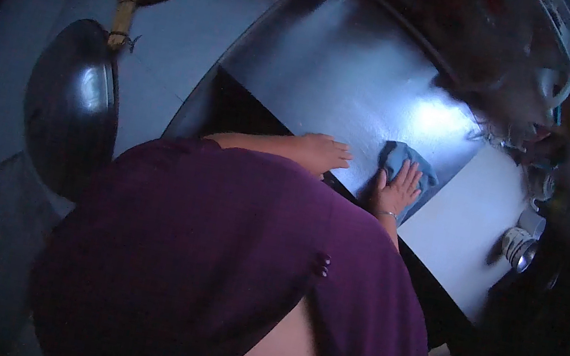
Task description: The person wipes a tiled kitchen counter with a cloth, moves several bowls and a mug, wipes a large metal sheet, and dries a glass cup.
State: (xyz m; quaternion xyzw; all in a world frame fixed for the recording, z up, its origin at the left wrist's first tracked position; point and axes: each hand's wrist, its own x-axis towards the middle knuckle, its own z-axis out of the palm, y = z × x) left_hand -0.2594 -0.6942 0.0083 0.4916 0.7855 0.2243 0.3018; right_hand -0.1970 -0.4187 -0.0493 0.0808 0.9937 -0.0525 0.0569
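My right hand (399,191) lies with a flat palm and extended fingers on a crumpled grey-blue cloth (423,171), holding it down against a glossy dark tabletop (333,66). A thin bangle circles that wrist. To its left, my left hand (325,152) is at the near edge of the same surface, its fingers stretched out and slightly apart. It holds nothing. Whether the left palm touches the tabletop is hard to tell. Bright light reflects off the surface beyond the cloth.
A pale surface (462,209) adjoins on the right, with a metal cup (521,251) and a whitish cup (532,223) near its far side. Dim, blurred clutter lines the back. At left are a large dark round pan (71,111) and a wooden handle (123,21).
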